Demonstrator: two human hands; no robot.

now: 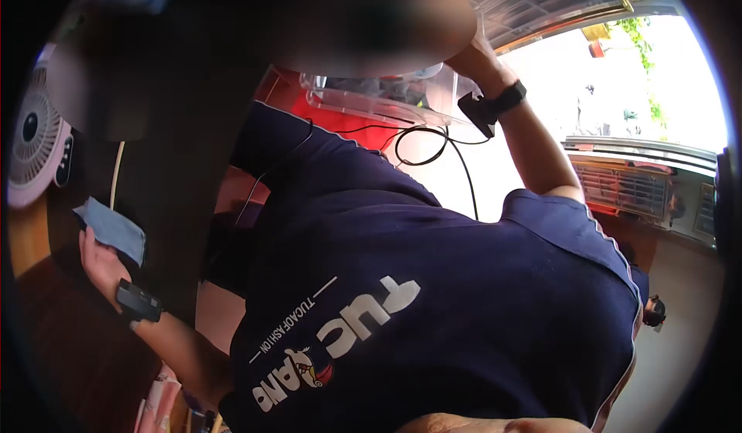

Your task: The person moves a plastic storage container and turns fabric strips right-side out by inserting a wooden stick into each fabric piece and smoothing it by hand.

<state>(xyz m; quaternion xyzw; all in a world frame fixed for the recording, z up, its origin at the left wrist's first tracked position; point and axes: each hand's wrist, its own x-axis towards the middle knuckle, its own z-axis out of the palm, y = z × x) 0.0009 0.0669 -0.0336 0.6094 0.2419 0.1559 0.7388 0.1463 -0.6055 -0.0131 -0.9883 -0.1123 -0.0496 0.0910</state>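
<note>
My left hand (99,261) is at the far left, with a dark device strapped to its wrist. Its fingers lie against a light blue piece of cloth (114,230), which it holds up. My right hand (473,60) is at the top, beside a clear plastic bin (444,97) with dark items inside. A blurred patch covers most of its fingers, so what they hold cannot be made out. A black device (495,110) is strapped to that wrist. My navy shirt with white lettering fills the middle.
A pale pink fan (35,127) stands at the left edge, near a large dark shape. A looped black cable (421,147) runs over a red and white surface below the bin. Bright daylight enters at upper right. Someone's dark-haired head (655,309) seems to show at right.
</note>
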